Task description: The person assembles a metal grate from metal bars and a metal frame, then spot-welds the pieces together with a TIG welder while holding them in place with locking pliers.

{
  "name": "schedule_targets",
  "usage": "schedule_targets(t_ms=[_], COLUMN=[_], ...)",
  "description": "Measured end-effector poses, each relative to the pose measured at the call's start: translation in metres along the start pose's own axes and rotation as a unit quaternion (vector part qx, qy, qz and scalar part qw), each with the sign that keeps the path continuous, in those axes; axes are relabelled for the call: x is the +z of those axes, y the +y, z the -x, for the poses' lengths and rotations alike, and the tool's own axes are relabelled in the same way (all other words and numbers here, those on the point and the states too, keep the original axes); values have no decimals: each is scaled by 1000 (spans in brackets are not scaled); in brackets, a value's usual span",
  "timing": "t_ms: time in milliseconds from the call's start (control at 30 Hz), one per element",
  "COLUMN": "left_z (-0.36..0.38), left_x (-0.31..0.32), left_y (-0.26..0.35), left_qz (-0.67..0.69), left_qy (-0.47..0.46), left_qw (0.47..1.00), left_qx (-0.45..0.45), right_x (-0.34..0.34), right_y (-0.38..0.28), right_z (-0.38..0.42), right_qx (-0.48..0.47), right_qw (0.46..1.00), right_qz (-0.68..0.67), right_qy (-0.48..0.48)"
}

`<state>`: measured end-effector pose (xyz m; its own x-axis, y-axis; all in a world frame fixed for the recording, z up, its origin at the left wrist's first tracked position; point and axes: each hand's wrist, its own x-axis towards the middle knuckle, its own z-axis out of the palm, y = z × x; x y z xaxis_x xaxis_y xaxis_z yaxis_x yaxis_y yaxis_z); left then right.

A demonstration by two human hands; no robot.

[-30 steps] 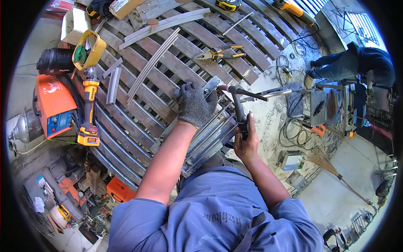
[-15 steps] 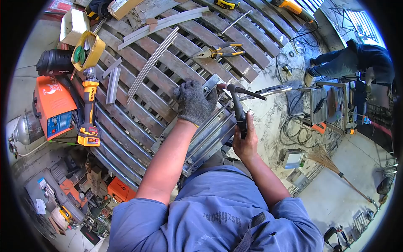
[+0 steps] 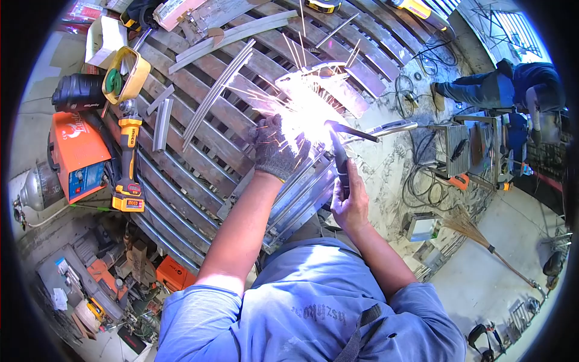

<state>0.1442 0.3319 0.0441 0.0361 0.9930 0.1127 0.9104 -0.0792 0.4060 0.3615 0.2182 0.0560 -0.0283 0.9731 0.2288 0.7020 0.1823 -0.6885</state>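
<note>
My right hand [image 3: 351,202] is bare and wrapped around the black handle of a TIG welding torch [image 3: 341,166]. At the torch's head burns a white arc [image 3: 309,117], throwing sparks upward and to the left. My left hand [image 3: 271,154], in a dark grey knit glove, sits close beside the arc with its fingers curled; glare hides what they hold, if anything. Under both hands lies a metal workpiece with parallel bars [image 3: 297,202], its far end lost in the light. Pliers [image 3: 325,66] above the arc are mostly washed out.
A slatted metal table [image 3: 202,175] carries an angle grinder [image 3: 128,151], curved metal strips [image 3: 218,93] and a yellow tape measure [image 3: 324,5]. At left stands an orange welding machine [image 3: 81,154]. Another person [image 3: 506,84] bends at the upper right. Cables [image 3: 425,187] and a broom [image 3: 476,232] lie on the floor.
A bright arc and sparks have appeared at the torch tip. My right hand has shifted slightly left with the torch. My left hand stays nearly in place.
</note>
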Motion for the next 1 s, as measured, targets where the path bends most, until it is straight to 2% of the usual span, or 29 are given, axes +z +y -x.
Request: schedule_targets(t_ms=[100,200,233,300,400,467,567,733,833,933,1000], left_z=[-3,-5,-5,-4,-4,-4,-4,-3,3,11,21], left_x=[2,3,7,7,6,9,8,8,5,-8,-15], left_y=[-1,5,7,8,8,7,6,7,9,15,18], left_qz=[15,28,1,-19,-20,-31,-33,-5,-28,-40,-35], left_qy=[-5,-7,22,22,21,14,46,66,88,101,86], left_qw=[999,999,999,999,999,999,998,998,996,994,995], left_qx=[28,-39,-47,-44,-44,-41,-21,-15,-17,4,19], right_x=[0,5,1,2,-9,-14,-46,-88,-103,-110,-107], right_y=[1,14,13,13,12,23,10,17,14,13,17], right_z=[4,12,19,20,16,22,6,6,14,23,27], right_qx=[28,26,72,64,61,148,282,328,332,323,298], right_qw=[999,999,995,996,994,968,870,781,766,778,841], right_qz=[-6,-41,-63,-55,-80,-199,-404,-531,-550,-539,-451], right_qy=[-22,-3,-17,29,44,36,4,-18,-17,-10,-11])
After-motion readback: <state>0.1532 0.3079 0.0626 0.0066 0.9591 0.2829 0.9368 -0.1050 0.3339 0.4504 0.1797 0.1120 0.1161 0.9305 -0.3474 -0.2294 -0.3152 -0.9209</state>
